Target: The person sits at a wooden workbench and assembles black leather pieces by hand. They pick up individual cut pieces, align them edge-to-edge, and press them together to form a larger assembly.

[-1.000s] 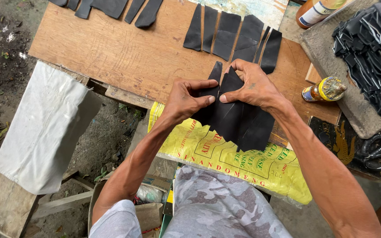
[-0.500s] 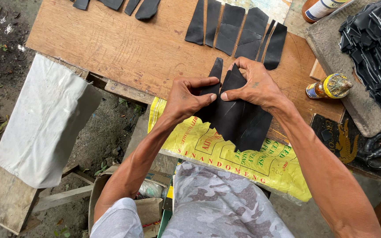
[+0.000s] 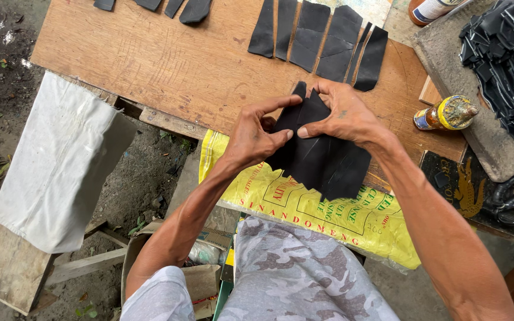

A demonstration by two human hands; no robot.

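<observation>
Rubber sheet [image 3: 322, 157] upright – away-pointing

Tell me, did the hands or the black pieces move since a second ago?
Hardly. Both hands, left hand and right hand, keep pinching the same stack of black sheets over the yellow sack; no clear shift shows. The cut black strips, the glue bottle and the white cloth stayed put.

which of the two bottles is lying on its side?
The yellow-capped glue bottle at the board's right edge, lying flat. The other bottle, by the top edge, is mostly cut off.
</observation>
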